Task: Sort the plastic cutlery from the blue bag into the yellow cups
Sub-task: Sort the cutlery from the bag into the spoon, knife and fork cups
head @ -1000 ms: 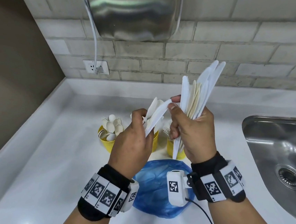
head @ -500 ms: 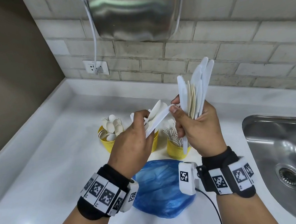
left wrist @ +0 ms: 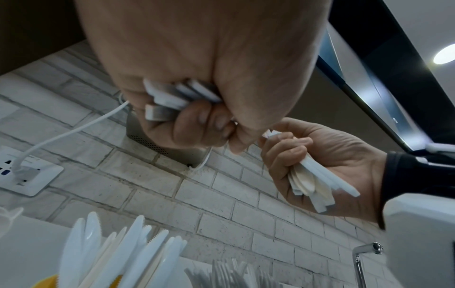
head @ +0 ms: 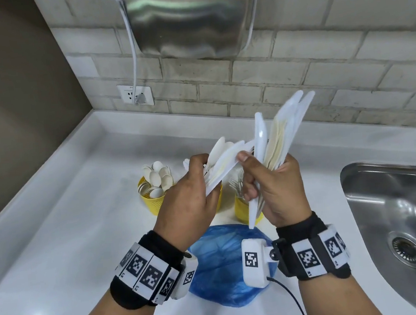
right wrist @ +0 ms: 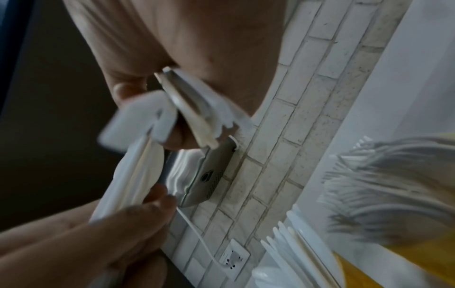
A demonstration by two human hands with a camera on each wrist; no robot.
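Note:
Both hands are raised over the counter, above the cups. My left hand (head: 192, 194) grips a small fan of white plastic knives (head: 224, 164) by their handles (left wrist: 172, 97), blades pointing up and right. A larger bundle of white and cream knives (head: 281, 135) stands nearly upright in the grip of my right hand (head: 273, 184), whose thumb touches the left hand's fan. Three yellow cups stand below: one with spoons (head: 155, 198), one largely hidden behind my left hand (head: 220, 199) holding knives (left wrist: 118, 253), one with forks (head: 242, 210). The crumpled blue bag (head: 222, 265) lies in front of them.
A steel sink (head: 398, 215) is sunk into the white counter (head: 68, 221) at the right, with a tap (left wrist: 364, 253) behind it. A hand dryer (head: 188, 17) hangs on the brick wall, its cable plugged into a socket (head: 134, 94). A raised ledge runs along the back and left.
The right hand's bundle swung upright, then leaned back to the right and fanned out slightly. The left hand and its knives stayed almost where they were.

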